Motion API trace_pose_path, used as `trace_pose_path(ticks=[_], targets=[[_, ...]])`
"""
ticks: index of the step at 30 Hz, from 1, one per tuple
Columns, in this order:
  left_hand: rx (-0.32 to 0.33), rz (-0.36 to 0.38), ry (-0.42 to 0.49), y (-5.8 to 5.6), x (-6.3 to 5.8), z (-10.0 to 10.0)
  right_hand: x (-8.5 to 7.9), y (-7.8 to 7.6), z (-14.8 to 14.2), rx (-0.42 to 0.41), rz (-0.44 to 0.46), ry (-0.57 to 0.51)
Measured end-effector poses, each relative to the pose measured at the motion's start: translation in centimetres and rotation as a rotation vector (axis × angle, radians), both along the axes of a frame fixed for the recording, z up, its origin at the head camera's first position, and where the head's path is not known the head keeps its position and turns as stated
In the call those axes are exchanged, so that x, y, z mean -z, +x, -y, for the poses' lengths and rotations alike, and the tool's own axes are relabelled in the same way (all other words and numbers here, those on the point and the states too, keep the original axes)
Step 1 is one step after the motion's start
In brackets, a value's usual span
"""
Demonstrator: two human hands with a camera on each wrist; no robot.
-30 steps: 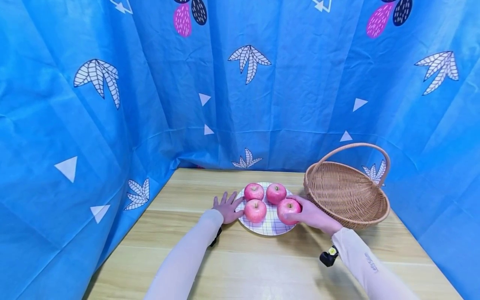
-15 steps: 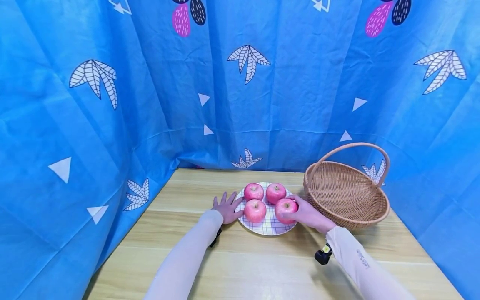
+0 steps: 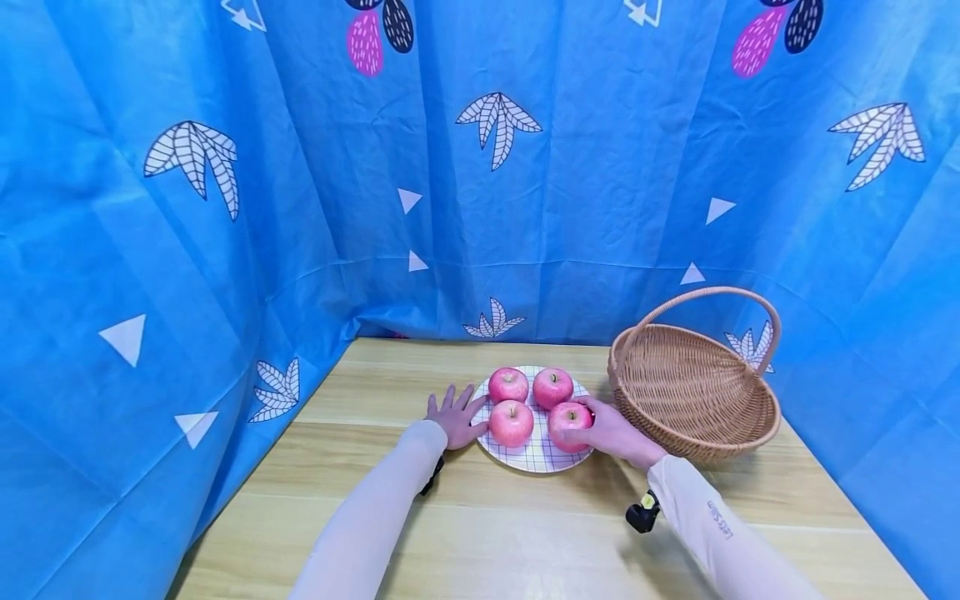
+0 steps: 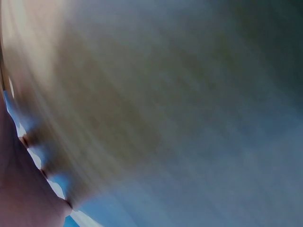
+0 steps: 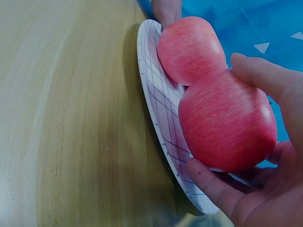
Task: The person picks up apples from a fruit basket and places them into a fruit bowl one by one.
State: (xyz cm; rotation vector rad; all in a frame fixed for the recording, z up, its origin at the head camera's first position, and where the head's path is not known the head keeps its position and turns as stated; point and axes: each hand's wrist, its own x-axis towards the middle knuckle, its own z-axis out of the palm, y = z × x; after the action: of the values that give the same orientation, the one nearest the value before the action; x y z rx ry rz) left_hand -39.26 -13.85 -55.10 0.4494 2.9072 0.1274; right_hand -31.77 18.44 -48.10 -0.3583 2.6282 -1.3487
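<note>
Several red apples sit on a round white plate (image 3: 542, 457) with a grid pattern. Thumb and fingers of my right hand (image 3: 613, 433) grip the front right apple (image 3: 567, 430) from its right side. In the right wrist view this apple (image 5: 227, 120) is low over the plate (image 5: 163, 130), overlapping the apple (image 5: 191, 51) behind it. My left hand (image 3: 455, 422) lies with fingers spread at the plate's left edge, beside the front left apple (image 3: 511, 424). The left wrist view is mostly blurred table, with part of the left hand (image 4: 23, 189) in its lower left corner.
A brown wicker basket (image 3: 693, 392) with an arched handle stands at the back right, close to my right hand. The wooden table (image 3: 480, 533) extends in front of the plate. A blue patterned curtain (image 3: 570, 217) hangs behind and along both sides.
My right hand has moved slightly left with the front right apple in its grip, bringing it further in over the plate. The left hand has stayed in place.
</note>
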Motion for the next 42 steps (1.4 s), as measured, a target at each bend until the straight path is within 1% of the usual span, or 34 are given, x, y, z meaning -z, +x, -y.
trace_pose_path(ticks=[6,11,15,20,26,35,42], targets=[[0.004,-0.008,-0.016,-0.1,0.2,0.1,0.1,0.0,0.2,-0.008,0.030,-0.053],[0.002,-0.002,-0.008,-0.1,0.3,0.1,0.2,0.2,0.6,-0.006,0.004,-0.020],[0.004,0.000,-0.008,0.0,0.2,0.1,0.3,0.3,0.9,0.013,0.000,-0.004],[0.012,0.003,0.005,0.0,0.0,0.0,0.9,0.1,1.0,0.040,0.006,-0.001],[0.006,0.010,0.005,-0.1,-0.1,0.0,1.3,0.0,1.4,0.062,-0.021,0.047],[0.002,0.000,0.007,-0.1,0.3,0.1,1.4,-0.1,1.8,0.076,-0.026,0.049],[0.008,0.001,0.019,0.0,0.0,0.1,1.3,-0.1,1.8,0.088,-0.029,0.067]])
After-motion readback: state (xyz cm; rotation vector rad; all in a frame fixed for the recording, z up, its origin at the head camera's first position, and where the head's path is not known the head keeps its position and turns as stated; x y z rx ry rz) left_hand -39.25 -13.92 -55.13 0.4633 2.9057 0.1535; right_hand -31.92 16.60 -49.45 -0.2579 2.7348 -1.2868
